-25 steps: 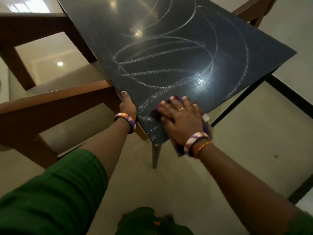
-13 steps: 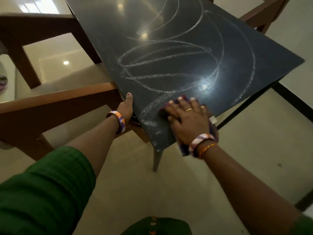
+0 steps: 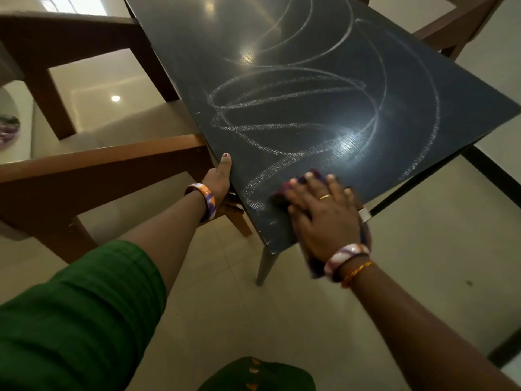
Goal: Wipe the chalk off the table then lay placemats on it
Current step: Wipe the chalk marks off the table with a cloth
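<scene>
A dark table (image 3: pixel 282 66) carries looping white chalk lines (image 3: pixel 282 125) over most of its top. My right hand (image 3: pixel 324 215) lies flat, fingers spread, pressing a dark purple cloth (image 3: pixel 315 174) onto the near corner of the table; part of the cloth hangs off the edge under my wrist. My left hand (image 3: pixel 218 176) grips the table's left edge, thumb on top, its fingers hidden underneath. No placemats are in view.
Wooden chairs stand around the table: one at near left (image 3: pixel 98 167), another behind it (image 3: pixel 84 32), a third at far right (image 3: pixel 456 26). Pale tiled floor (image 3: pixel 423 227) lies below. A round patterned object (image 3: pixel 8 128) shows at the left edge.
My right hand has slid the cloth a little farther up onto the table along the near corner. My left hand keeps its hold on the edge. The view has shifted slightly.
</scene>
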{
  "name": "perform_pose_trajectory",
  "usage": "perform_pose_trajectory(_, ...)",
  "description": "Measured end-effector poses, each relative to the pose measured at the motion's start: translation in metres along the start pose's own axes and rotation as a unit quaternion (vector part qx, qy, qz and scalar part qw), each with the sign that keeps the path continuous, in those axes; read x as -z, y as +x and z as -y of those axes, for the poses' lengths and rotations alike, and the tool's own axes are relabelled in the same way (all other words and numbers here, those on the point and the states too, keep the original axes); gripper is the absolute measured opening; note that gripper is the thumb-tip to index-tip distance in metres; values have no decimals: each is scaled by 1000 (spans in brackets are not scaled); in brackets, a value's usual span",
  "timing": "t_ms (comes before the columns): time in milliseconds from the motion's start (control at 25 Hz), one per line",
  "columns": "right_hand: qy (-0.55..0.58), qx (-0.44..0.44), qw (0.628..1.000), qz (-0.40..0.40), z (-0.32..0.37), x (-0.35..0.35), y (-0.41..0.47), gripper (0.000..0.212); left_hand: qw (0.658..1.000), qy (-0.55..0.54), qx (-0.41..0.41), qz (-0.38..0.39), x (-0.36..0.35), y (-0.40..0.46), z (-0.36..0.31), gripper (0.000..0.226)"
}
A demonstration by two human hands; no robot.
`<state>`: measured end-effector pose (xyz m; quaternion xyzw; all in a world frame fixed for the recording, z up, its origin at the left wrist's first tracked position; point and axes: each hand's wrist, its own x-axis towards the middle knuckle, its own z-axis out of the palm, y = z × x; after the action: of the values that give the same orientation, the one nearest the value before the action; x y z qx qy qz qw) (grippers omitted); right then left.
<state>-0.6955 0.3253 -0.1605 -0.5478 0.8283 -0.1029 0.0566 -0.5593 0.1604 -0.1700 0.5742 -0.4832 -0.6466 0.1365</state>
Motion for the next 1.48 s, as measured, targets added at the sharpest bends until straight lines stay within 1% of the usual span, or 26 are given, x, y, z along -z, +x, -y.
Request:
perform_pose_trajectory(80, 7, 85, 996, 9, 34, -8, -27, 58, 1000, 8, -5, -7, -1, -1, 0, 64)
perform_pose_trajectory(120, 6, 103, 994, 23, 39, -8, -24, 58, 1000, 16, -6, -9, -2, -1, 0, 65)
perform_pose_trajectory(200, 6, 100, 993, 58, 38, -5, 9, 58, 1000, 22, 0, -3, -1, -2, 0, 64)
perform_pose_trajectory(320, 11, 75, 993, 92, 41, -2, 42, 50, 999, 9, 16, 29, 2, -4, -1, 62)
perform_pose_trajectory(400, 21, 93, 992, 87, 42, 1, 19, 51, 999, -7, 13, 34, 2, -3, 2, 66)
perform_pose_trajectory(480, 24, 111, 991, 68, 36, 4, -23, 61, 999, -19, 6, 42, 2, -2, 5, 67)
perform_pose_trajectory(560, 10, 106, 991, 75, 30, 8, -40, 69, 998, -27, 9, 56, 1, -3, 5, 63)
perform_pose_trajectory(600, 6, 107, 991, 83, 32, 7, -29, 67, 998, -26, 4, 55, 1, -4, 5, 64)
perform_pose_trajectory(720, 8, 111, 988, 109, 56, -1, 33, 52, 1000, -4, -3, 30, 3, -5, 1, 70)
perform_pose_trajectory(800, 10, 114, 985, 129, 60, 0, 46, 50, 999, 15, 11, 50, 6, -5, -1, 71)
perform_pose_trajectory(880, 8, 134, 984, 117, 46, 2, 20, 51, 997, 24, 20, 69, 10, -5, 1, 70)
perform_pose_trajectory(960, 7, 148, 985, 92, 31, 6, -28, 58, 997, 20, 18, 77, 11, -2, 2, 70)
perform_pose_trajectory(1040, 2, 144, 985, 95, 24, 8, -41, 61, 998, 30, -4, 64, 10, -1, 2, 68)
perform_pose_trajectory(1120, 4, 140, 984, 113, 34, 4, -6, 54, 998, 45, -16, 49, 10, 0, 0, 66)
perform_pose_trajectory(1200, 8, 131, 983, 125, 51, 2, 30, 49, 998, 48, -2, 52, 11, 0, -1, 63)
perform_pose_trajectory(1280, 15, 132, 982, 132, 52, 1, 37, 50, 996, 66, 6, 52, 11, 0, -1, 69)
perform_pose_trajectory(1400, 13, 154, 983, 100, 27, 4, -20, 58, 995, 95, -13, 9, 6, 5, 1, 78)
perform_pose_trajectory(1480, 21, 138, 985, 100, 16, 9, -47, 62, 995, 102, -18, -12, 3, 6, 3, 77)
